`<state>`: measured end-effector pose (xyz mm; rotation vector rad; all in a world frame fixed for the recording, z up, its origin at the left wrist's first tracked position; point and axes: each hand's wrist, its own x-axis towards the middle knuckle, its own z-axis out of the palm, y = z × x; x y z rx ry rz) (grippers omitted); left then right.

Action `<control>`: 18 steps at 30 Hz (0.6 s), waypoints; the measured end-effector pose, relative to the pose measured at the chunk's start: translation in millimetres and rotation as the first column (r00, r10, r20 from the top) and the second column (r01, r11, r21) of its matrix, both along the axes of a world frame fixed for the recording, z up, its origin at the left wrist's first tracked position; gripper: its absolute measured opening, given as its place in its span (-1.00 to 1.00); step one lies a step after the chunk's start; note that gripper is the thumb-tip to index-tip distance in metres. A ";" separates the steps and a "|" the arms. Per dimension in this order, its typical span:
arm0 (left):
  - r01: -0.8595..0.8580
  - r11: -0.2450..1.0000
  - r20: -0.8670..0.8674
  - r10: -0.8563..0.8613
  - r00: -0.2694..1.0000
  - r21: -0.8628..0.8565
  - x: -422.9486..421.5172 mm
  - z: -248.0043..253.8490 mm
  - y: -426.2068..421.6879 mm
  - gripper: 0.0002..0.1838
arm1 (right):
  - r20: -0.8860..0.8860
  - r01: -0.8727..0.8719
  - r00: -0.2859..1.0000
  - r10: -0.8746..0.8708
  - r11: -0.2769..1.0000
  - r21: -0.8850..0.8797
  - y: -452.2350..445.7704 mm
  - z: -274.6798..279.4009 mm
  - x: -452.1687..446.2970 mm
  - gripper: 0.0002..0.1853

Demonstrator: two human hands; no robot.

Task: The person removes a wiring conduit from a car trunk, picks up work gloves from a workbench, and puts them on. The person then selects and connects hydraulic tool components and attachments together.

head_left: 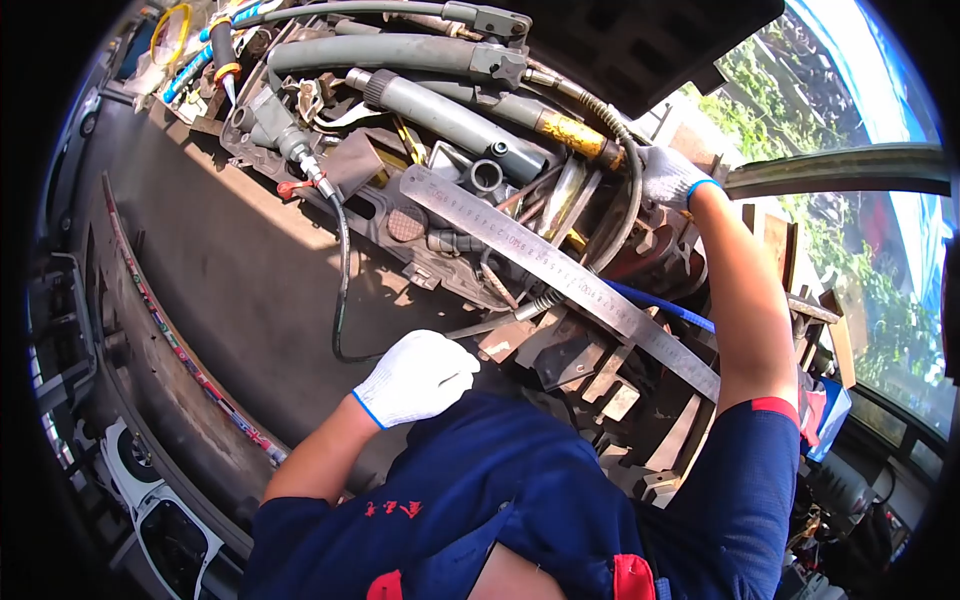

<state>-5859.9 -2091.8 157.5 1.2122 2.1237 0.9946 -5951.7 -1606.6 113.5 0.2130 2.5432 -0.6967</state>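
My left hand point(420, 378), in a white knit glove with a blue cuff, is in front of my body with its fingers curled; the palm side is hidden. A black hose point(345, 300) runs up to this hand and passes behind it. My right hand point(672, 180), also gloved, reaches out to the far right, beside a looped hose point(634, 190) and the yellow end of a grey hydraulic cylinder point(572, 132). Its fingers are mostly out of sight, so any grip does not show. Between the hands a long steel ruler point(560, 270) lies slantwise across the clutter.
More grey cylinders point(450, 115) and a thick grey tube point(390, 55) lie at the back. A caulking gun point(222, 55) is at the upper left. Metal offcuts point(600, 380) sit below the ruler. On the right is a window frame point(840, 168); a dark worktop point(200, 250) extends left.
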 end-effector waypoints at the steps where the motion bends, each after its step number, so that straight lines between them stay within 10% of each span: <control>1: 0.011 1.000 0.001 -0.011 1.000 -0.006 -3.6 1.5 1.9 -0.86 | 0.054 0.026 0.998 -0.023 0.998 -0.059 5.4 -2.5 2.2 -0.55; 11: 0.062 0.993 -0.250 -0.035 0.968 0.102 -50.3 15.9 14.4 -0.88 | 0.367 0.141 0.919 -0.147 0.989 0.043 28.5 12.9 31.1 -0.52; 18: -0.056 0.967 -0.465 0.170 0.869 0.247 -133.4 57.0 46.4 -0.86 | -0.036 -0.053 0.998 0.055 0.997 0.048 4.1 18.7 34.3 -0.36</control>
